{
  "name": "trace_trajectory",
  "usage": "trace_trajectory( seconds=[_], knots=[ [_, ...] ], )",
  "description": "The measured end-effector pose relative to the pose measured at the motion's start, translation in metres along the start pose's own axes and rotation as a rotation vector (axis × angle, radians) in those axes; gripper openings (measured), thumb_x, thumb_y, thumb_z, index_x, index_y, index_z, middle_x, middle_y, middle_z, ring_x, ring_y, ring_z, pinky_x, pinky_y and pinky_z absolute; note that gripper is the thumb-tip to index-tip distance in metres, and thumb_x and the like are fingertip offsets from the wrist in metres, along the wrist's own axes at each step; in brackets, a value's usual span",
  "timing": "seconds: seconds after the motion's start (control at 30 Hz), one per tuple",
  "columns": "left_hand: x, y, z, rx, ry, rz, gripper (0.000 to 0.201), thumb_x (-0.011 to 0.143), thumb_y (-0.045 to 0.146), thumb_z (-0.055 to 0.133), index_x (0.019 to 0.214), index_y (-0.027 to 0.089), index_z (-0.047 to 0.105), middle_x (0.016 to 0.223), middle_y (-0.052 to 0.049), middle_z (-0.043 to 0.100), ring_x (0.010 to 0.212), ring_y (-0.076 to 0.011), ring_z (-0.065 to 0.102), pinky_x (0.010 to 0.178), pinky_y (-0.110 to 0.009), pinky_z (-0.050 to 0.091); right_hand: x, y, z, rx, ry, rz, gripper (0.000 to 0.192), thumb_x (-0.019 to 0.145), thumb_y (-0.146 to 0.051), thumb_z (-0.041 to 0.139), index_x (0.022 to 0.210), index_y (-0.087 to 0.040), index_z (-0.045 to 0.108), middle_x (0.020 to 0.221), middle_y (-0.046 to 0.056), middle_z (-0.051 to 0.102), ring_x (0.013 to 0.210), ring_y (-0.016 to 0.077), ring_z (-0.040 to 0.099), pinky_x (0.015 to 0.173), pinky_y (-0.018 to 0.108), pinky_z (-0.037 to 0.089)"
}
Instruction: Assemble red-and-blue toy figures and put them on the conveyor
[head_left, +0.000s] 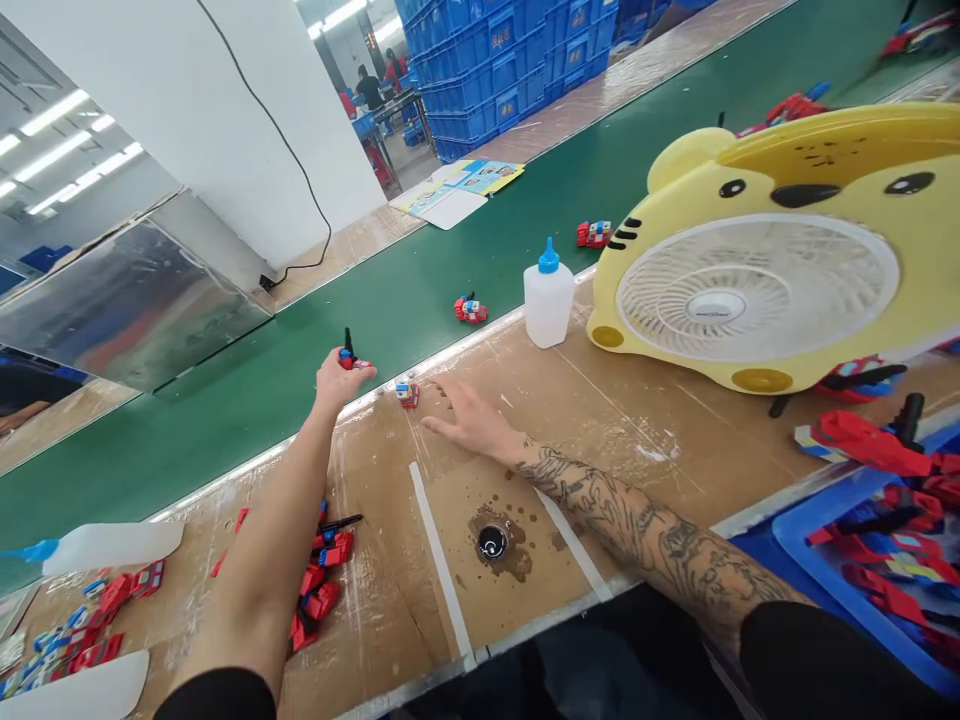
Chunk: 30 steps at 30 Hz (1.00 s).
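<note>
Toy figure (351, 360), red-blue, pinched in left hand (337, 378) at green belt (420, 290) edge; step judged: setting it down. Right hand (466, 415) flat, fingers spread, empty, second toy (407, 394) just left of fingertips. Next needs clean release upright onto belt.

A small red-and-blue toy robot (351, 358) with a black part sticking upward was pinched in the left hand (335, 378) at the edge of the green belt. A second small toy piece (407, 394) (red, blue and pale grey) lay flat on the brown bench, just beside the right hand (466, 412), whose fingers were spread.
</note>
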<state>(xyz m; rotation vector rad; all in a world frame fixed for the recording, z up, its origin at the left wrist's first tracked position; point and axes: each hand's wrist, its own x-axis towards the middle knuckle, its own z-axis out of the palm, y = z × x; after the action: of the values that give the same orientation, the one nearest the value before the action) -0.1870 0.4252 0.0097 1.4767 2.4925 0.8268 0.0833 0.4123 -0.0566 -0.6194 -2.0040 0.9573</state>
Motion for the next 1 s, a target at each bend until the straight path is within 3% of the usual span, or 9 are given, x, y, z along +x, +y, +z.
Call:
trace_trajectory(
  seconds=[0.13, 0.3, 0.4, 0.5, 0.63, 0.73, 0.83, 0.9, 1.0],
  knots=[
    [0.048, -0.001, 0.007, 0.347, -0.246, -0.041, 0.037, 0.068, 0.032, 0.078, 0.088, 0.01, 0.055, 0.095, -0.011, 0.067, 0.093, -0.0235, 0.064, 0.077, -0.027, 0.047, 0.03, 0.024, 0.03, -0.09, -0.069, 0.052, 0.067, 0.08, -0.022, 0.068, 0.141, -0.012, 0.041, 0.138, 0.018, 0.049, 0.128, 0.0292, 0.044, 0.109, 0.047, 0.038],
    [0.078, -0.004, 0.026, 0.477, -0.398, -0.126, 0.03, 0.066, 0.03, 0.081, 0.074, 0.012, 0.059, 0.078, -0.01, 0.069, 0.076, -0.0212, 0.066, 0.072, -0.033, 0.051, 0.068, 0.042, 0.049, -0.375, -0.325, -0.281, 0.062, 0.079, -0.003, 0.056, 0.138, -0.019, 0.048, 0.152, 0.016, 0.037, 0.13, 0.0317, 0.041, 0.104, 0.048, 0.039],
    [0.077, -0.009, 0.035, 0.484, -0.363, -0.133, 0.043, 0.067, 0.039, 0.081, 0.091, 0.008, 0.063, 0.089, -0.018, 0.071, 0.086, -0.0294, 0.067, 0.075, -0.037, 0.051, 0.082, 0.045, 0.046, -0.406, -0.414, -0.347, 0.039, 0.085, -0.005, 0.05, 0.121, -0.016, 0.061, 0.129, 0.015, 0.057, 0.112, 0.0276, 0.052, 0.098, 0.044, 0.042],
    [0.064, -0.014, 0.038, 0.453, -0.285, -0.095, 0.073, 0.073, 0.052, 0.073, 0.123, 0.003, 0.051, 0.117, -0.027, 0.064, 0.105, -0.0353, 0.063, 0.082, -0.038, 0.049, 0.08, 0.039, 0.035, -0.263, -0.381, -0.269, 0.02, 0.085, -0.01, 0.058, 0.103, -0.015, 0.065, 0.103, 0.01, 0.066, 0.098, 0.0239, 0.056, 0.093, 0.038, 0.044],
    [0.034, -0.02, 0.026, 0.417, -0.283, 0.025, 0.082, 0.084, 0.053, 0.06, 0.145, 0.007, 0.029, 0.136, -0.025, 0.054, 0.124, -0.0319, 0.054, 0.097, -0.036, 0.043, 0.046, 0.026, 0.01, 0.052, -0.268, -0.109, 0.02, 0.082, -0.017, 0.065, 0.102, -0.018, 0.064, 0.1, 0.006, 0.066, 0.095, 0.0209, 0.058, 0.088, 0.034, 0.044],
    [-0.005, -0.029, -0.006, 0.435, -0.374, 0.164, 0.063, 0.086, 0.044, 0.058, 0.138, 0.011, 0.043, 0.137, -0.021, 0.053, 0.129, -0.0319, 0.048, 0.106, -0.039, 0.037, 0.008, 0.019, -0.011, 0.243, -0.172, 0.096, 0.026, 0.079, -0.027, 0.07, 0.103, -0.019, 0.063, 0.099, 0.004, 0.066, 0.089, 0.0198, 0.059, 0.083, 0.034, 0.046],
    [-0.066, -0.037, -0.049, 0.46, -0.574, 0.278, 0.035, 0.083, 0.039, 0.059, 0.111, 0.018, 0.065, 0.11, -0.012, 0.067, 0.106, -0.0293, 0.061, 0.097, -0.038, 0.044, -0.025, 0.014, -0.029, 0.54, -0.06, 0.395, 0.036, 0.076, -0.034, 0.071, 0.107, -0.019, 0.061, 0.088, 0.002, 0.063, 0.072, 0.0156, 0.058, 0.066, 0.029, 0.047],
    [-0.114, -0.042, -0.074, 0.476, -0.719, 0.335, 0.027, 0.078, 0.038, 0.066, 0.1, 0.023, 0.068, 0.093, -0.007, 0.069, 0.089, -0.0259, 0.064, 0.084, -0.035, 0.049, -0.041, 0.008, -0.036, 0.778, -0.006, 0.563, 0.04, 0.074, -0.037, 0.072, 0.108, -0.019, 0.06, 0.082, 0.001, 0.06, 0.063, 0.0135, 0.055, 0.053, 0.025, 0.041],
    [-0.177, -0.047, -0.091, 0.637, -0.802, 0.469, 0.024, 0.078, 0.024, 0.063, 0.101, 0.022, 0.065, 0.098, -0.008, 0.066, 0.091, -0.0267, 0.064, 0.08, -0.034, 0.05, -0.059, -0.006, -0.041, 1.036, 0.031, 0.694, 0.04, 0.073, -0.038, 0.074, 0.106, -0.019, 0.06, 0.09, 0.004, 0.062, 0.062, 0.0123, 0.053, 0.045, 0.022, 0.034]
  ],
)
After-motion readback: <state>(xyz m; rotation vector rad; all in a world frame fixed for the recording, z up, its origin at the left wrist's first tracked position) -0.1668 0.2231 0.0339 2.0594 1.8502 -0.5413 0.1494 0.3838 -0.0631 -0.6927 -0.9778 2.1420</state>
